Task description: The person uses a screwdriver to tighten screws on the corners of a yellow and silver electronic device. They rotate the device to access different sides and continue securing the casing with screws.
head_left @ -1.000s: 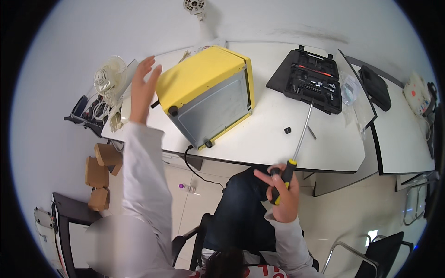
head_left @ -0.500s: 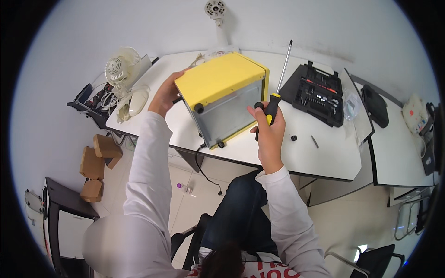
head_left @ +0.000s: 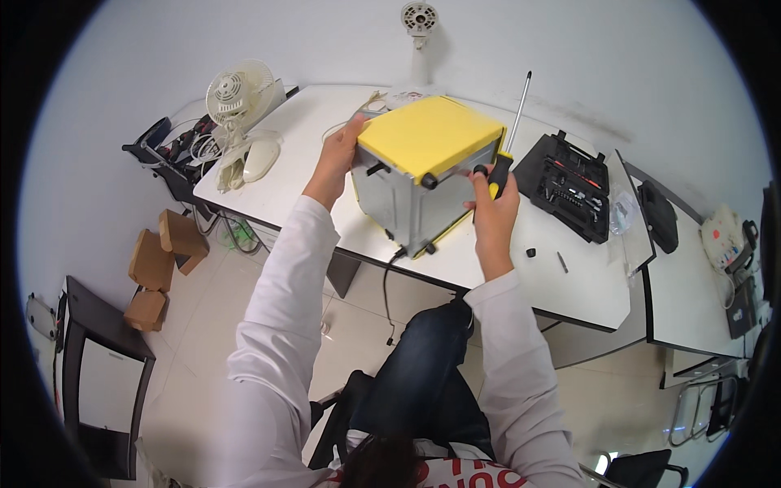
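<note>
A yellow box-shaped appliance [head_left: 431, 134] with grey metal panels stands tilted on the white table [head_left: 325, 102], one corner toward me. Black feet [head_left: 429, 181] stick out from its metal underside, which faces right. From its lower corner a black power cord [head_left: 387, 293] hangs over the table edge. My left hand [head_left: 333, 163] is closed on the upper left edge of the appliance. In my right hand [head_left: 495, 224] is a long screwdriver [head_left: 502, 172] with a black-and-yellow handle, its tip pointing up and away. My right fingers are beside the appliance's right-hand foot; whether they touch it I cannot tell.
On the right lie an open black tool case [head_left: 569, 191], a small black cap-like part [head_left: 531, 252] and a thin metal piece [head_left: 562, 262]. A white fan [head_left: 232, 98] stands at the left, a fan without its cage [head_left: 419, 24] behind. Cardboard boxes [head_left: 150, 260] sit on the floor.
The appliance has been turned, so a corner and another grey side face me now. My right hand, still holding the screwdriver, has come close to its underside. The view has shifted slightly.
</note>
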{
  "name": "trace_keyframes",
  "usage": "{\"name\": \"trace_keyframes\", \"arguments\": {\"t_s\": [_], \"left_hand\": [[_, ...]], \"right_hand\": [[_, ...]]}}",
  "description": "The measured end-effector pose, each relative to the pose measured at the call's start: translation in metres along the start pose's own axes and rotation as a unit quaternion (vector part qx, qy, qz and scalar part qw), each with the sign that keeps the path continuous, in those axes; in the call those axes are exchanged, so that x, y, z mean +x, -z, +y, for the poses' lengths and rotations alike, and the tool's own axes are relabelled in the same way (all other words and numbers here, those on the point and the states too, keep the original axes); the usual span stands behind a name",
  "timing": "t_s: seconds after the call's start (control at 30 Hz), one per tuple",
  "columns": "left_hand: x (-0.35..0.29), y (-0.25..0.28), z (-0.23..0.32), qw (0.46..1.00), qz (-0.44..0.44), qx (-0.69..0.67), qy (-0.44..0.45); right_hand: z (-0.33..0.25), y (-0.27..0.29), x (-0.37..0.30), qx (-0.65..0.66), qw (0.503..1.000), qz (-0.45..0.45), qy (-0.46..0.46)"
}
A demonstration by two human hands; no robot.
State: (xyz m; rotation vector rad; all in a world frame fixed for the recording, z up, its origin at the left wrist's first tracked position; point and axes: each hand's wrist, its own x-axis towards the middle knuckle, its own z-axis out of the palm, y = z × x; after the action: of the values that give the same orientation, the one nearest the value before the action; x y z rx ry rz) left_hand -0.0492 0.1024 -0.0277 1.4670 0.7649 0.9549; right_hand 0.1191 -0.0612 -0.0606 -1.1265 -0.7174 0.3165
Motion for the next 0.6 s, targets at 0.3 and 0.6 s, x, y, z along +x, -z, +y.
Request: {"name": "trace_keyframes", "arguments": {"t_s": [0.3,0.6], "left_hand": [[-0.03,0.023,-0.017,0.985,-0.13,-0.113,-0.019],[-0.058,0.023,-0.102,0.979,-0.077,-0.185,-0.037]], "right_hand": [[0.016,0.013,0.038,0.056,0.998,-0.025,-0.026],[-0.008,0.016,-0.04,0.13,0.99,-0.046,-0.001]]}}
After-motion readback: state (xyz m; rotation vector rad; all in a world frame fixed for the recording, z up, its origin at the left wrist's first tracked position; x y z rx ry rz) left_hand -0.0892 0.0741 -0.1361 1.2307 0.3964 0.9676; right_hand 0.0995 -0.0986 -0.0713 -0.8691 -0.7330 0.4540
